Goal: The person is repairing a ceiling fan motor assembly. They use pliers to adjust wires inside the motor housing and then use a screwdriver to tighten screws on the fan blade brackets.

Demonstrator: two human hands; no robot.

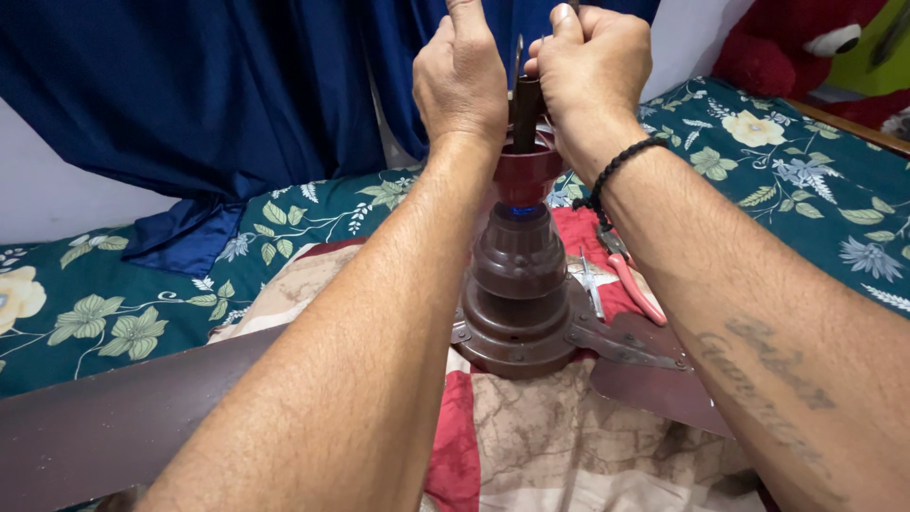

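Bed (114,313) with floral green sheet carries a brown ceiling fan (517,313) standing motor-down on a patterned cloth (550,436) near the bed's middle, one blade (114,427) running toward the near left edge, red-handled pliers (630,280) just right of the motor. Downrod (524,114) rises from the maroon canopy cup (524,173), with left hand (462,81) curled closed against its upper end and right hand (592,66) fisted tight around the top. Judgement: keep the left hand bracing the rod upright while the right works, so the motor doesn't tip on the soft cloth.
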